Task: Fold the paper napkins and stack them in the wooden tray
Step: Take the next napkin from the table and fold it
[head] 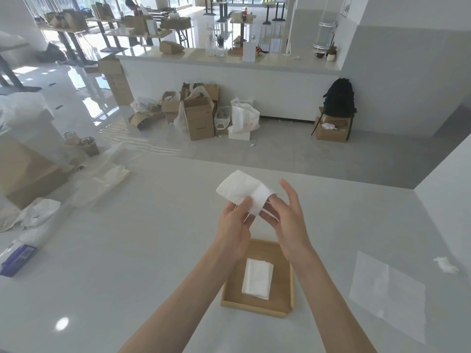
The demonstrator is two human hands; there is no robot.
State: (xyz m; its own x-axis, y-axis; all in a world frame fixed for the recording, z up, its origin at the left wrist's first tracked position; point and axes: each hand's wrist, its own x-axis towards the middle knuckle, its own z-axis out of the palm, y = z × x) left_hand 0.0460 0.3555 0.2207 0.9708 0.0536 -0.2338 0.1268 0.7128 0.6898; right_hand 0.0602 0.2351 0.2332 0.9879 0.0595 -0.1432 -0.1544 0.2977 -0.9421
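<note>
Napkin (pixel 240 191) soft matt paper; tray (pixel 254 308) pale smooth wood; table (pixel 127 263) glossy white.

Glossy white table (pixel 127 263), bare over most of its top. At its left edge, a purple-and-white packet (pixel 15 258), clear plastic wrap (pixel 102 182) and a crumpled white bag (pixel 40 212). Near the right edge, a flat clear sheet (pixel 387 294) and a small crumpled white scrap (pixel 446 266). Beyond, on the floor, cardboard boxes (pixel 198 118) and paper bags (pixel 211 90) heaped against a white counter (pixel 229 80). Farther right, a black backpack (pixel 340 98) atop a stool. Glass bottles (pixel 214 47) on the counter top.
</note>
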